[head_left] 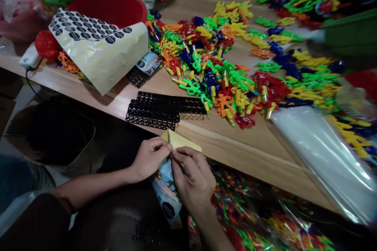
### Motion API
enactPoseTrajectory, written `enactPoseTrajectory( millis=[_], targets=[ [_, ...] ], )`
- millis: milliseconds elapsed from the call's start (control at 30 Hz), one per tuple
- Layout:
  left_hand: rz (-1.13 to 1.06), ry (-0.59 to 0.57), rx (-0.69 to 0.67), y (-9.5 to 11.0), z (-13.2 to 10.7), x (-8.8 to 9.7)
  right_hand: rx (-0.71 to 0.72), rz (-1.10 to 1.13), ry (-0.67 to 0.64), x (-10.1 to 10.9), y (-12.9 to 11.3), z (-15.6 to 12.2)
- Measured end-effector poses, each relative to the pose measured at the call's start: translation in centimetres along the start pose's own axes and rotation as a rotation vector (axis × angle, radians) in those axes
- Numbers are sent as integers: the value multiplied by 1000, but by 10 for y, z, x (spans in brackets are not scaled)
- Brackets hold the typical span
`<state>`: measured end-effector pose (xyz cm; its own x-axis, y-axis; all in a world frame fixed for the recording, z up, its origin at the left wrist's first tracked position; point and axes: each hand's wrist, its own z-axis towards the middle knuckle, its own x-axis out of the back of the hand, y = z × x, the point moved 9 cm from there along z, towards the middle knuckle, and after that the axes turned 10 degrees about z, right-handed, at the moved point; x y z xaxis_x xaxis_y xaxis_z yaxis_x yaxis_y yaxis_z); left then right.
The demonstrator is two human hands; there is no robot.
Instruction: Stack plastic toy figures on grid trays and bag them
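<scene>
Head view showed one long wooden counter [235, 145] running across the scene, its near edge just above the person's lap. The biggest thing on it was one sprawling heap of coloured plastic pieces [224, 70], red, yellow, green, blue and orange, far too many to count. To the right lay one slanting stack of clear bags [324, 157], its sheets too blurred to count. Below the counter edge, just right of the hands, sat one clear bag full of coloured pieces [265, 219]. At the far left stood one red basin [112, 6], and one cream sticker sheet [97, 47] with rows of black hexagon stickers leaned against its front. Near the counter's front edge lay at least three black lattice strips [165, 110], overlapping in a loose pile.

Both forearms reached in from the lower left, and the hands met below the counter edge. One printed packet [166, 188] hung between them, its lower end pointing down at the lap. The left hand [150, 157] was turned knuckles-up, its grip pinching thumb against forefinger on one yellow slip [182, 141] that stuck up behind the packet's top. The right hand [194, 180] sat beside it with its back to the camera and its fingers curled, its grip pressed together on the packet's upper edge, the fingertips almost touching those of the left.
</scene>
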<state>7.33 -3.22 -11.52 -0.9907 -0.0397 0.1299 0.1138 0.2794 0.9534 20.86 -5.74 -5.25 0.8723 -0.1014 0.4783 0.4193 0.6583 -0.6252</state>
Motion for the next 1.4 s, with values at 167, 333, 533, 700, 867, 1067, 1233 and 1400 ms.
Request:
enactPoseTrajectory(
  millis=[167,333,533,700,867,1067,1233,1400],
  targets=[
    [133,21,-114,7,-5,3,-66,41,-16,-4,0,3],
    [218,24,-272,19,-10,2,-73,87,6,0,1,4],
    [215,23,-236,18,-5,2,-65,96,5,0,0,3],
    [275,30,-342,26,-8,1,-84,115,48,4,6,5],
    [331,25,-430,34,-9,0,-75,120,45,5,9,4],
    [188,25,-172,17,8,4,-116,137,78,6,13,5],
    [214,-8,-165,18,10,0,-108,122,53,1,15,2],
    [169,-14,-46,4,15,1,-114,146,47,2,15,-3]
  ],
)
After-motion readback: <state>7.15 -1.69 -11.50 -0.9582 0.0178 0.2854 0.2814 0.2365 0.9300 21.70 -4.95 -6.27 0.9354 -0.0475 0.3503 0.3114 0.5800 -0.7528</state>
